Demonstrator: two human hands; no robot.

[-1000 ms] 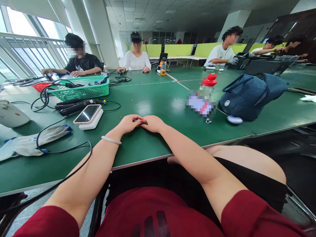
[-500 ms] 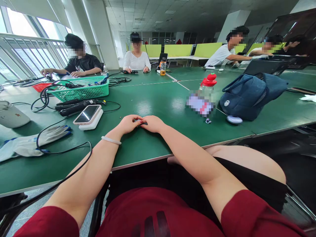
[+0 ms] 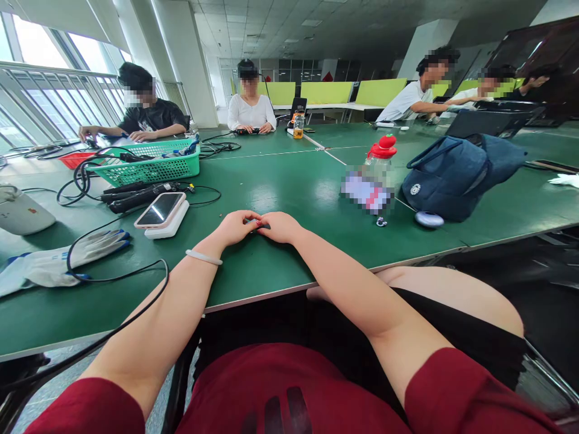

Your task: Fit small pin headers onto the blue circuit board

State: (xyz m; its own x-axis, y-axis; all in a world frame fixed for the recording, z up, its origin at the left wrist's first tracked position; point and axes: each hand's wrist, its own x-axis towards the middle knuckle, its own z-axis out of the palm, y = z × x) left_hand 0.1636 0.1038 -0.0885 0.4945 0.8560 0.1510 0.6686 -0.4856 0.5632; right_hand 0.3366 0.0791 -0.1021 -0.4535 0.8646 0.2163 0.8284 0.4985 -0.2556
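Observation:
My left hand and my right hand meet fingertip to fingertip on the green table, near its front edge. The fingers of both are curled and closed. A small dark thing shows in part between them; the fingers cover most of it and I cannot make out its kind. To the left of my left hand, a phone with a pink rim rests on a white box. Farther left lie grey-white work gloves with blue edging, crossed by a black cable.
A green basket of cables and black devices stand back left, with a white pot at the edge. To the right are a red-capped bottle, a blue bag and a round white case. Several people sit around the table.
My hands stay in place, with only slight finger movement. Across the table, a person in white brings both hands together at a black object. A person at right leans farther right.

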